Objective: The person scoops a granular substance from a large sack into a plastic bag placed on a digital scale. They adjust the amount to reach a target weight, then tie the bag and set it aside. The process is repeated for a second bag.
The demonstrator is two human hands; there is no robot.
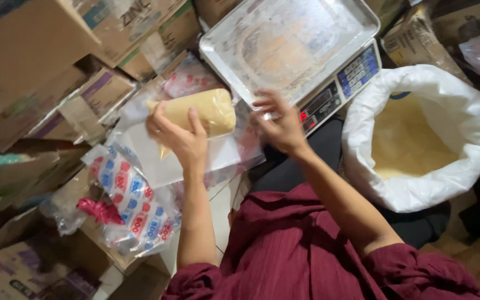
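Observation:
My left hand (178, 138) grips a clear plastic bag filled with pale yellow grain (204, 113), held up left of the scale. My right hand (280, 125) hovers with fingers apart, holding nothing, just in front of the digital scale (337, 89) and near the bag's end. The scale carries a bare metal weighing tray (284, 41). To the right stands a large white sack (418, 183), rolled open, with more of the same yellow grain (404, 141) inside.
Stacked cardboard boxes (34, 66) fill the left side. A pack of printed red-and-blue plastic bags (131, 200) and loose clear bags (156, 161) lie below my left hand. More boxes and a plastic bag sit at the top right. My maroon clothing fills the bottom.

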